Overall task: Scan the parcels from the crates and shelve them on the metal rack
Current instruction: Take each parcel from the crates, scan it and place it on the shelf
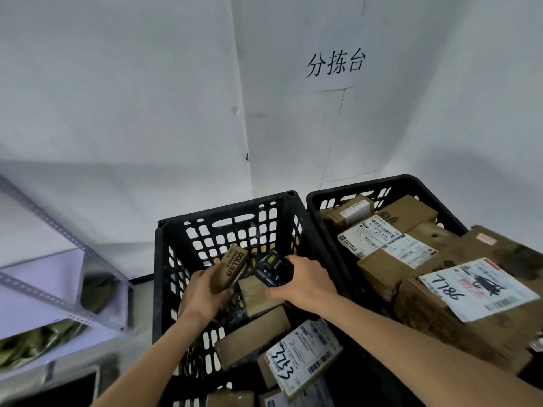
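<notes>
The left hand (202,298) has its grip curled round a small brown box printed "DOLL" (232,268), thumb across the near face, tipping it up out of the left crate (164,259) just below the middle of the frame. Held that way, one face of the box is turned toward the other hand, probably so a label can be read. The right hand (302,283) has its grip wrapped over a dark handheld scanner (271,270), its screen end pointing at the box. The two sit just beside each other, and whether they touch is hard to tell in the blur.

Directly under the hands lies another taped brown parcel (258,292). Lower in the same crate lie a plain carton (252,339) and a parcel marked 3213 (302,356), label up, still waiting to be scanned.

The right crate (323,198), touching the first along its side, is heaped above its rim with cartons. The one marked 7786 (473,289) lies at the right edge of the frame.

At lower left the metal rack (55,292) stands near the left crate, close enough to reach with a turn, and greenish bags (32,342) already lie on its shelves. On the wall at upper right hangs a paper sign (335,66). The held box looks to be mid-scan, with shelving yet to come.
</notes>
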